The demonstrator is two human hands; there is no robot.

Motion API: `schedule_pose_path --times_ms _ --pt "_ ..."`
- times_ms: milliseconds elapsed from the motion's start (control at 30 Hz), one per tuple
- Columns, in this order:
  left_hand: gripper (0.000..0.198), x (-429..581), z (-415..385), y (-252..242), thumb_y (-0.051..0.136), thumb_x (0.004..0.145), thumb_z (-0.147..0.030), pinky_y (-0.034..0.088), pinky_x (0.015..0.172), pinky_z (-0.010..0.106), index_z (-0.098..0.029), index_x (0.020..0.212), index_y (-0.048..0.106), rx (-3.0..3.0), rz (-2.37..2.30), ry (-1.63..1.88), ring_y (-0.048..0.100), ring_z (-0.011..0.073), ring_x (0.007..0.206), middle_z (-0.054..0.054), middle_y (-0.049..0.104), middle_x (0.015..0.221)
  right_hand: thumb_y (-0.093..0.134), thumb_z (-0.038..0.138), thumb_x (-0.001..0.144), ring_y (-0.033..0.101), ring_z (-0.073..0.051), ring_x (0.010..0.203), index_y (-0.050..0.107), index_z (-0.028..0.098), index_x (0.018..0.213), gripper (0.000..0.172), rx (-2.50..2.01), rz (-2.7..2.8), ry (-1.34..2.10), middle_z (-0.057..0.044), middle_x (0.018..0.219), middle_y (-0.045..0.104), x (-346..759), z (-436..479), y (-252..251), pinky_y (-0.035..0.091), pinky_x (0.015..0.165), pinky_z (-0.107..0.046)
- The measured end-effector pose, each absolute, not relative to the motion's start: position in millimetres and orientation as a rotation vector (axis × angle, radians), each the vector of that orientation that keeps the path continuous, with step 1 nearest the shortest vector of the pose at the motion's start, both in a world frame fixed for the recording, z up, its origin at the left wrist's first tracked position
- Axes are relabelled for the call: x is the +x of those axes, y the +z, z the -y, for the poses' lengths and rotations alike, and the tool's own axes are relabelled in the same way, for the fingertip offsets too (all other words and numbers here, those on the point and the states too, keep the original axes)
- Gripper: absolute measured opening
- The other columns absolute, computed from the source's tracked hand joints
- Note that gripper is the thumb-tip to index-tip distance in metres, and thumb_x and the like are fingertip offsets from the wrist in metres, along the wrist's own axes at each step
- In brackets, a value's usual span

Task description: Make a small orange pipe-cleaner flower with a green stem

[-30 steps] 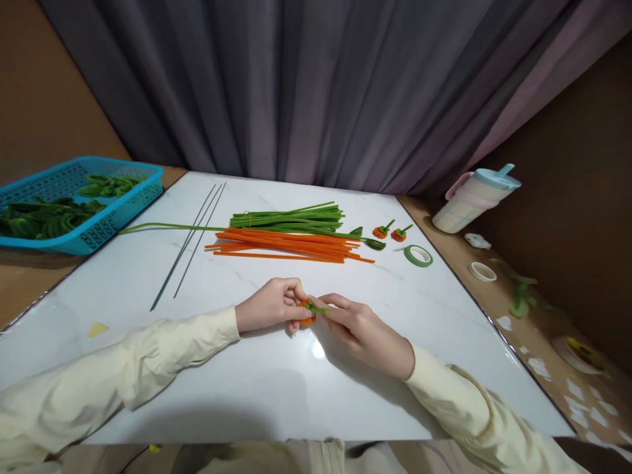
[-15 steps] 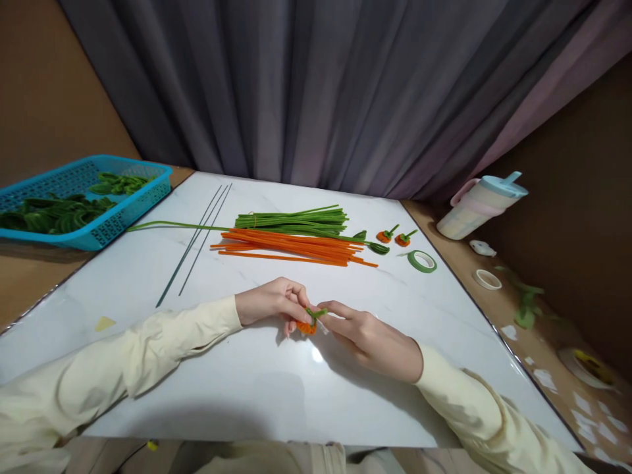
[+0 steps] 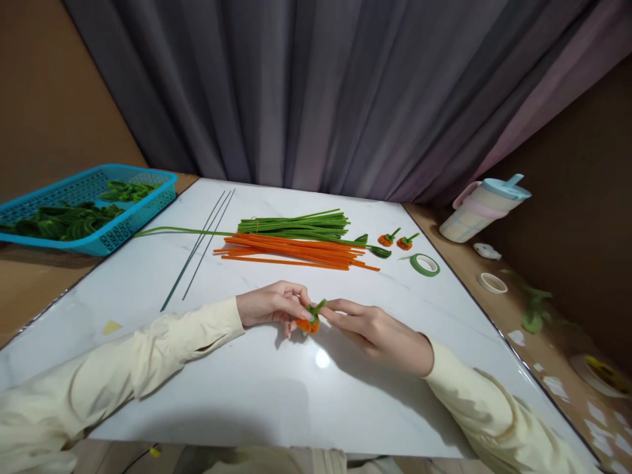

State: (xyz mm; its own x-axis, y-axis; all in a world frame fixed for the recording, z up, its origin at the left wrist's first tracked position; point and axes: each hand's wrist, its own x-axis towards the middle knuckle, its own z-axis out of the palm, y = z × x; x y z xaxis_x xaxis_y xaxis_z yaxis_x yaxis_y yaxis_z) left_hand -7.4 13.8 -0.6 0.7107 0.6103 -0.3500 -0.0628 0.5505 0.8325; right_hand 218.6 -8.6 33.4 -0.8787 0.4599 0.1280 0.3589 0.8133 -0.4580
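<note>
My left hand pinches a small orange pipe-cleaner pumpkin between thumb and fingers. Its green stem points up and to the right. Close on the right side of it is my right hand, fingers stretched out; whether a fingertip touches the pumpkin I cannot tell. Beyond the hands lie a bundle of orange pipe cleaners and a bundle of green pipe cleaners. Two similar finished pumpkins rest at the back right, near a roll of green tape.
A blue basket of green pieces stands at the left. Thin dark wires and a long green stem with leaves lie on the white tabletop. At the right are a tumbler, a white ring and paper scraps.
The right fingers have drawn slightly away from the pumpkin and straightened. The pumpkin's stem now tilts more upward. The view has shifted slightly.
</note>
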Motion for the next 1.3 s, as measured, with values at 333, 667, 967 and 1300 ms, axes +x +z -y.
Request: schedule_pose_path --times_ms 333,667,967,1300 --pt "0.023 -11.1 -14.7 -5.7 0.073 0.062 -0.014 0.046 0.037 0.017 -0.012 0.078 0.056 0.893 -0.626 0.456 0.053 0.0073 0.039 0.000 0.063 0.058 0.040 0.010 0.090 0.060 -0.017 0.087 0.059 0.018 0.114 0.032 -0.757 2.498 0.360 -0.009 0.099 0.066 247.8 -32.5 -7.5 0.052 0.074 -0.031" --pt "0.030 -7.6 -9.6 1.2 0.073 0.064 -0.019 0.047 0.039 0.018 -0.012 0.085 0.053 0.963 -0.622 0.390 0.054 0.0073 0.042 0.002 0.065 0.068 0.048 0.016 0.088 0.056 -0.016 0.088 0.062 0.016 0.098 0.017 -0.686 2.235 0.574 -0.009 0.093 0.062 218.0 -0.5 10.9 0.049 0.078 -0.033" --pt "0.036 -7.7 -9.1 -3.8 0.073 0.067 -0.022 0.050 0.039 0.019 -0.017 0.084 0.041 1.020 -0.564 0.343 0.053 0.0061 0.041 0.000 0.066 0.068 0.045 0.014 0.089 0.057 -0.016 0.082 0.061 0.018 0.103 0.022 -0.615 2.178 0.648 -0.009 0.092 0.062 199.0 21.8 3.2 0.051 0.071 -0.029" --pt "0.032 -8.1 -8.5 -3.7 0.072 0.067 -0.018 0.053 0.041 0.021 -0.017 0.080 0.043 0.998 -0.545 0.320 0.051 0.0057 0.040 -0.004 0.060 0.060 0.044 0.011 0.088 0.054 -0.015 0.074 0.059 0.018 0.101 0.021 -0.500 2.183 0.536 -0.009 0.085 0.062 196.2 22.6 -2.4 0.049 0.065 -0.029"
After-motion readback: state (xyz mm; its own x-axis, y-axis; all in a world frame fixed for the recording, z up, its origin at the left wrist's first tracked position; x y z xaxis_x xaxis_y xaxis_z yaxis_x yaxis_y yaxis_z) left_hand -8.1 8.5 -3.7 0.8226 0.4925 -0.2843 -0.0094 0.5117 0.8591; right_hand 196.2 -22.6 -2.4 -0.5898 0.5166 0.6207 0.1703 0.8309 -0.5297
